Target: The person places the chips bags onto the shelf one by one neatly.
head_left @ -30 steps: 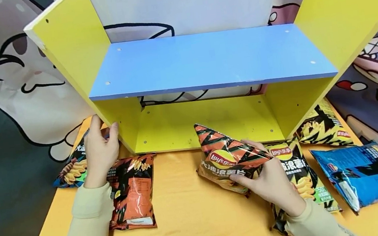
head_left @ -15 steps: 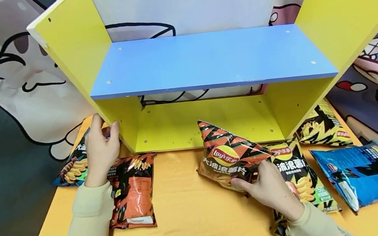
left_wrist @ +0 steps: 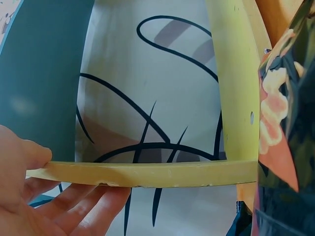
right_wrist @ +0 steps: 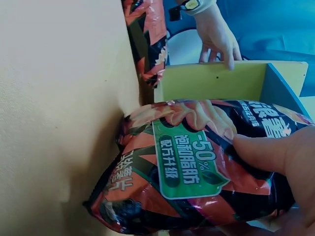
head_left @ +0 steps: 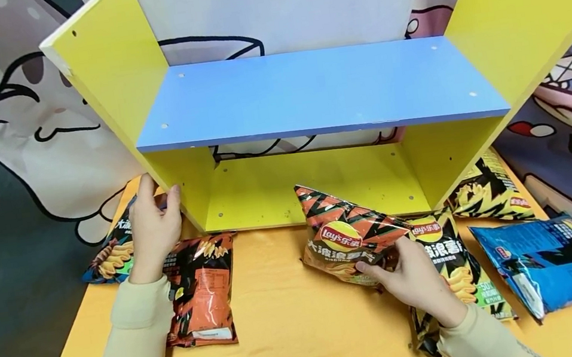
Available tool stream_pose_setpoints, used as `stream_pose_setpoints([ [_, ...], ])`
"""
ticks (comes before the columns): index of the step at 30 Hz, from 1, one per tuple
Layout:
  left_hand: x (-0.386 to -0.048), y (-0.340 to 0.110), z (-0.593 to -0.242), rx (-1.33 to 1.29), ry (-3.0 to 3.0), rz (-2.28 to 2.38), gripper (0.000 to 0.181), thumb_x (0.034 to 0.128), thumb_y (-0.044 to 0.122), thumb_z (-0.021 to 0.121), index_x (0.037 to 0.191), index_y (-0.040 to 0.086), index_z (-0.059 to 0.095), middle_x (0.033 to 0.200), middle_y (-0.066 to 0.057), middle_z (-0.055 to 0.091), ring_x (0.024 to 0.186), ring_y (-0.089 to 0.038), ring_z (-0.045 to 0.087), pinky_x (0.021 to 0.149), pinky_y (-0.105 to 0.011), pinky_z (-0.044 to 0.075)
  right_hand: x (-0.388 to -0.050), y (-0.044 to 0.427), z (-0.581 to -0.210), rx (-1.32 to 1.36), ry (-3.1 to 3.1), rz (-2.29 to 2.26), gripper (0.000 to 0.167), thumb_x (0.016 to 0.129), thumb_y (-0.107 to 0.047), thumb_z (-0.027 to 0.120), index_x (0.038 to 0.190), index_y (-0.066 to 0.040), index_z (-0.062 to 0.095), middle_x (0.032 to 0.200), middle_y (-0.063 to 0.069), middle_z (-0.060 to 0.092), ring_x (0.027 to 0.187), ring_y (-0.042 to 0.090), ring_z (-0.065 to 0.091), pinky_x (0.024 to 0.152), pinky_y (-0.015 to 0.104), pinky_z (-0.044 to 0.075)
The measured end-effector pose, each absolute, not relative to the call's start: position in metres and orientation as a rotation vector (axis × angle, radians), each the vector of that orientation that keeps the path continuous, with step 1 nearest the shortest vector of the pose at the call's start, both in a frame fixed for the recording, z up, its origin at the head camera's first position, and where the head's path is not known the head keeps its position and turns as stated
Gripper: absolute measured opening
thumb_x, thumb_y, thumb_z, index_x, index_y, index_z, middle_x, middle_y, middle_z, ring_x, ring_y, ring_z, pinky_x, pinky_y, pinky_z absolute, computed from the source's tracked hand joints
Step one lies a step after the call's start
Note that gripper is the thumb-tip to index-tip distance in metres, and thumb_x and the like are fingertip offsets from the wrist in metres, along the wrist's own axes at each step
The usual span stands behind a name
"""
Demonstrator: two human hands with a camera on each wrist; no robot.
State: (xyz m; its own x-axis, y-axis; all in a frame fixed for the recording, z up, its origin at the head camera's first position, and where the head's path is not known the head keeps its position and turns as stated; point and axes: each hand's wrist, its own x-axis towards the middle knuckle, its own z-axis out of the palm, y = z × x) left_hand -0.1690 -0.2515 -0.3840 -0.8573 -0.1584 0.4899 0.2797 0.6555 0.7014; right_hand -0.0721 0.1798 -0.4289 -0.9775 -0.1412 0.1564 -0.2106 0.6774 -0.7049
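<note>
My right hand pinches an orange-and-black Lay's chip bag by its right side, thumb on the printed front. The bag is tilted, its upper corner pointing up to the left, in front of the shelf's bottom compartment. In the right wrist view, a green label shows on the chip bag. Over at the left, my left hand grips the yellow side panel of the shelf unit. The left wrist view has the thumb on one face of the side panel and fingers on the other.
An orange bag and a blue-black bag lie left of the shelf. To the right are a black-and-yellow bag, a blue bag and another yellow-black bag. A yellow cloth covers the table.
The bag in my right hand has swung slightly, its front turning more toward the head camera. My left hand stays on the side panel.
</note>
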Motion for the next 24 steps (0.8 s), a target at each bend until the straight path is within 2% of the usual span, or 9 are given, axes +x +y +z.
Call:
stream_pose_setpoints([
  [3,-0.169,-0.251,-0.384,-0.096,-2.357,-1.121,0.040,0.1065,0.025,0.054,0.142,0.007,0.054,0.141,-0.016,0.063,0.112,-0.037,0.073,0.087,-0.016,0.055,-0.071,0.183,-0.426,0.283,-2.786,1.220,0.040,0.085,-0.030,0.087,0.119,-0.021,0.067,0.105,-0.002,0.075,0.082,0.008,0.066,0.073,0.028,0.053],
  [7,-0.168,-0.251,-0.384,-0.104,-2.355,-1.124,0.040,0.1065,0.025,0.054,0.142,0.007,0.054,0.140,-0.016,0.064,0.109,-0.040,0.073,0.082,-0.007,0.050,-0.071,0.187,-0.421,0.312,-2.749,1.247,0.036,0.087,-0.024,0.085,0.118,-0.020,0.068,0.103,-0.003,0.075,0.085,0.008,0.068,0.074,0.030,0.055],
  [9,-0.168,-0.252,-0.384,-0.110,-2.350,-1.112,0.039,0.1064,0.025,0.054,0.142,0.007,0.054,0.139,-0.016,0.065,0.102,-0.038,0.075,0.076,-0.006,0.051,-0.071,0.190,-0.418,0.333,-2.725,1.267,0.035,0.087,-0.022,0.085,0.117,-0.019,0.069,0.104,-0.003,0.075,0.087,0.005,0.069,0.076,0.029,0.056],
  [11,-0.168,-0.253,-0.385,-0.114,-2.346,-1.087,0.038,0.1064,0.025,0.054,0.140,0.007,0.055,0.137,-0.015,0.066,0.083,-0.031,0.077,0.063,-0.005,0.047,-0.071,0.193,-0.417,0.362,-2.684,1.306,0.034,0.086,-0.018,0.085,0.117,-0.017,0.069,0.105,-0.001,0.075,0.089,0.004,0.069,0.077,0.026,0.056],
  [12,-0.169,-0.253,-0.385,-0.118,-2.344,-1.077,0.038,0.1064,0.025,0.054,0.140,0.008,0.055,0.136,-0.015,0.067,0.074,-0.023,0.075,0.057,-0.007,0.045,-0.072,0.195,-0.416,0.374,-2.662,1.330,0.035,0.087,-0.016,0.085,0.118,-0.017,0.069,0.108,-0.001,0.075,0.092,0.002,0.069,0.079,0.024,0.056],
  [14,-0.169,-0.254,-0.385,-0.120,-2.342,-1.046,0.036,0.1064,0.026,0.054,0.138,0.008,0.056,0.133,-0.014,0.069,0.055,-0.010,0.064,0.046,-0.013,0.039,-0.073,0.199,-0.413,0.415,-2.600,1.393,0.042,0.086,-0.009,0.084,0.123,-0.016,0.067,0.115,0.000,0.074,0.099,0.001,0.070,0.084,0.020,0.056],
  [17,-0.169,-0.255,-0.385,-0.123,-2.343,-1.028,0.036,0.1065,0.027,0.055,0.137,0.009,0.056,0.129,-0.015,0.071,0.043,0.000,0.046,0.040,-0.021,0.033,-0.072,0.207,-0.404,0.437,-2.516,1.474,0.056,0.085,0.000,0.082,0.135,-0.015,0.061,0.126,-0.006,0.069,0.108,0.000,0.068,0.089,0.016,0.055],
  [21,-0.168,-0.254,-0.385,-0.125,-2.346,-1.017,0.035,0.1066,0.027,0.054,0.136,0.008,0.056,0.126,-0.015,0.072,0.038,-0.005,0.037,0.038,-0.025,0.028,-0.068,0.218,-0.387,0.401,-2.424,1.516,0.067,0.084,0.011,0.077,0.143,-0.011,0.056,0.129,-0.013,0.067,0.111,0.000,0.067,0.089,0.014,0.054],
  [24,-0.168,-0.254,-0.385,-0.120,-2.347,-1.015,0.035,0.1065,0.027,0.055,0.136,0.009,0.056,0.126,-0.015,0.071,0.038,-0.006,0.037,0.038,-0.025,0.028,-0.067,0.227,-0.375,0.420,-2.298,1.588,0.068,0.081,0.020,0.072,0.143,-0.002,0.055,0.130,-0.006,0.068,0.110,0.003,0.068,0.088,0.013,0.054],
])
